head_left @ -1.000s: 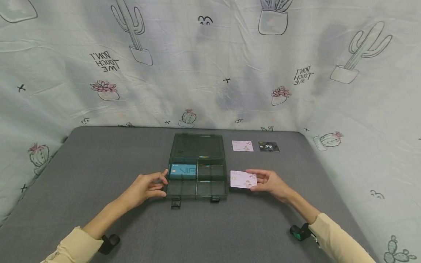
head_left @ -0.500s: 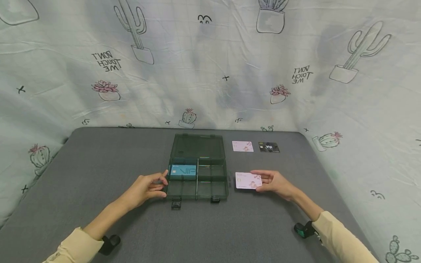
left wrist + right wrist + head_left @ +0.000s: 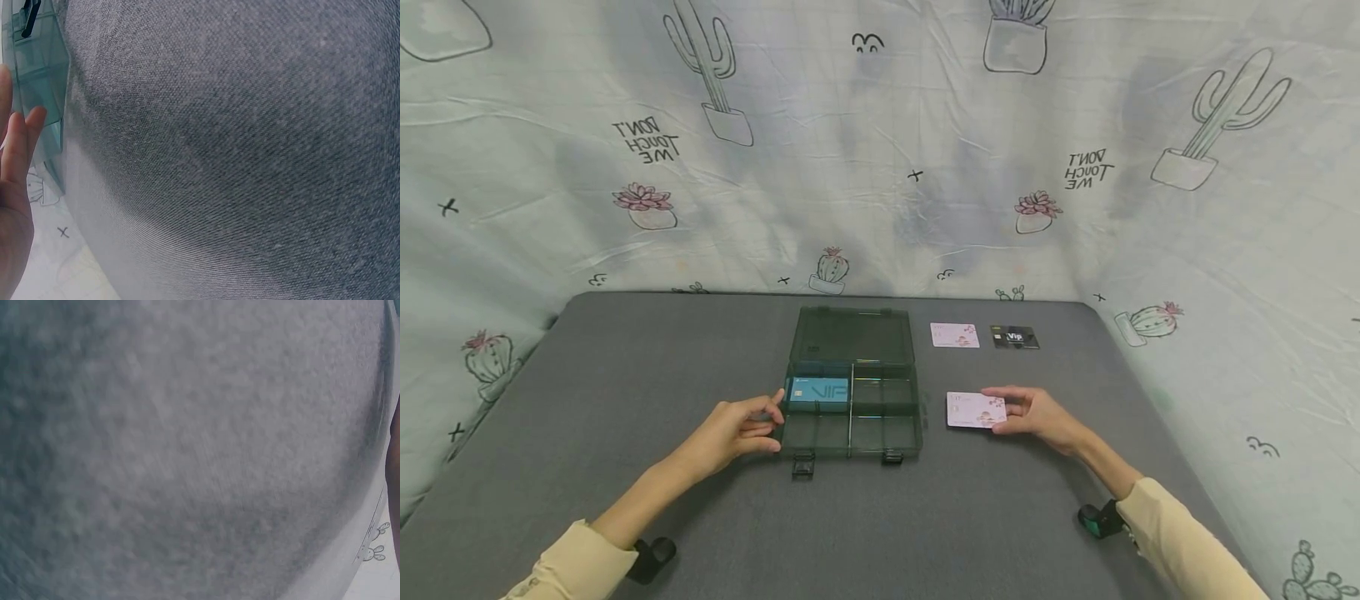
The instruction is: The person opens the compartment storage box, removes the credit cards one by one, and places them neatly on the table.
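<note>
A dark green see-through plastic box lies with its lid folded back. In its back left compartment sits a blue VIP card. At the box's left side rests my left hand, fingertips along the wall; in the left wrist view its fingers look fairly straight beside the box. To the right of the box, my right hand pinches a pink VIP card by its right end, low over the table. Only a dark edge of the right hand shows in the right wrist view.
Behind the held card lie another pink card and a black Vip card. Two latches stick out from the box's front. The grey table ends at a patterned cloth behind.
The right hand has moved rightward with the pink card, away from the box, and the dark shadow under the card has narrowed. The left hand and the box have stayed put.
</note>
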The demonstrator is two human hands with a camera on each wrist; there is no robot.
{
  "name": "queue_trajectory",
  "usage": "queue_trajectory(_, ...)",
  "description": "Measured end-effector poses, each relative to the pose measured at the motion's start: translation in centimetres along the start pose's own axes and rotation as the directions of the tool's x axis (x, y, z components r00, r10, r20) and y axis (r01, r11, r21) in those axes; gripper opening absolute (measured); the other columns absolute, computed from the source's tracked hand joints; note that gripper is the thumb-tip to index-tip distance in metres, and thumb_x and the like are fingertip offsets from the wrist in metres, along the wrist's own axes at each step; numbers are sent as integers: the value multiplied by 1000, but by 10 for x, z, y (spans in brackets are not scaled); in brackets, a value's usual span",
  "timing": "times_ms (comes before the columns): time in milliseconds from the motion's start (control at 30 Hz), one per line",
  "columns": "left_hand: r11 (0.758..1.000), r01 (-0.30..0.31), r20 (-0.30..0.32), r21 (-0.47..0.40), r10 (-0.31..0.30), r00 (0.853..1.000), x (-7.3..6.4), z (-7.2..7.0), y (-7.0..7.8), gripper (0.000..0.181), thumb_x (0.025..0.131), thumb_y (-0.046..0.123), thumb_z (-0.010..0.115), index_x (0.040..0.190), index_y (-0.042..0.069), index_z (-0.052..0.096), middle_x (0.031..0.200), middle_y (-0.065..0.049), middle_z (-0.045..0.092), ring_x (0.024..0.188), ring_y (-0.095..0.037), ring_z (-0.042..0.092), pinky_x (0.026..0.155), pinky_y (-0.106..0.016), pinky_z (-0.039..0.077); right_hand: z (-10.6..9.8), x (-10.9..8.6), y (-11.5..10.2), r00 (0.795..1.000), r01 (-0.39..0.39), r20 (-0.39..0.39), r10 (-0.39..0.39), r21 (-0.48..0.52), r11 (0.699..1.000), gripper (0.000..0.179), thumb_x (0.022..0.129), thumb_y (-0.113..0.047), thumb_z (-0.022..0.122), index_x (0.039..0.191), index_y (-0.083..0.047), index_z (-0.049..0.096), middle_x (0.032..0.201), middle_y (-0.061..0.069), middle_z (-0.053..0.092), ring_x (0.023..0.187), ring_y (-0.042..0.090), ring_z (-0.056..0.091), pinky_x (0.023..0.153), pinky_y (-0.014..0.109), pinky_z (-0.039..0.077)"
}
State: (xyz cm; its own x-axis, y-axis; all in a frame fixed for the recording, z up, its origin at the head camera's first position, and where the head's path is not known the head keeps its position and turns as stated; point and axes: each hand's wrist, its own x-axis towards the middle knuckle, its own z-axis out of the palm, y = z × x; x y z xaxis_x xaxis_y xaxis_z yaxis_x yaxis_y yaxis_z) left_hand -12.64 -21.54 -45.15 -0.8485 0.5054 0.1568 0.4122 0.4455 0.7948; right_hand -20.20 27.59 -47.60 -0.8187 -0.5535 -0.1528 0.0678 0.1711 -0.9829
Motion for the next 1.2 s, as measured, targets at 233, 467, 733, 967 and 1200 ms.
queue_trajectory(233, 1000, 13, 5, -7, -13, 1000, 1, -3, 3, 25, 81, 9, 74, 98, 0, 59, 140, -34, 38, 124, -44, 46, 87, -35, 56, -7, 4, 0, 1000, -12, 5, 12, 5, 1000, 67, 78, 11, 72, 137, 15, 41, 124, 12, 62, 105, 12, 63, 85, 25, 56)
queue_trajectory(467, 1000, 16, 7, -6, -16, 1000, 3, -5, 3, 25, 81, 10, 75, 98, 0, 59, 138, -35, 41, 121, -44, 48, 86, -35, 56, -12, 8, -4, 1000, -22, -2, 22, 2, 1000, 65, 79, 8, 73, 137, 11, 44, 123, 8, 63, 107, 13, 62, 85, 25, 56)
queue_trajectory(733, 1000, 12, 11, 0, -12, 1000, 4, -7, 2, 26, 80, 10, 75, 98, 0, 59, 137, -35, 42, 120, -43, 50, 85, -35, 57, -15, 15, -12, 999, -45, -2, 45, 14, 999, 68, 80, 10, 71, 139, 15, 38, 124, 14, 62, 106, 13, 62, 84, 26, 56)
queue_trajectory(967, 1000, 4, 7, 2, -4, 1000, 4, -7, 2, 26, 80, 10, 75, 98, 0, 59, 137, -35, 42, 120, -43, 49, 85, -35, 57, -20, 24, -16, 998, -58, 28, 58, 28, 998, 69, 80, 10, 71, 139, 15, 37, 124, 13, 62, 106, 13, 62, 84, 26, 56)
queue_trajectory(1200, 1000, 4, 6, -12, -4, 1000, 4, -6, 1, 25, 80, 7, 75, 98, -1, 59, 139, -34, 39, 122, -43, 47, 86, -37, 56, -22, 32, -17, 996, -87, 15, 87, 5, 996, 68, 80, 8, 71, 140, 12, 39, 130, 16, 57, 108, 12, 61, 86, 25, 55)
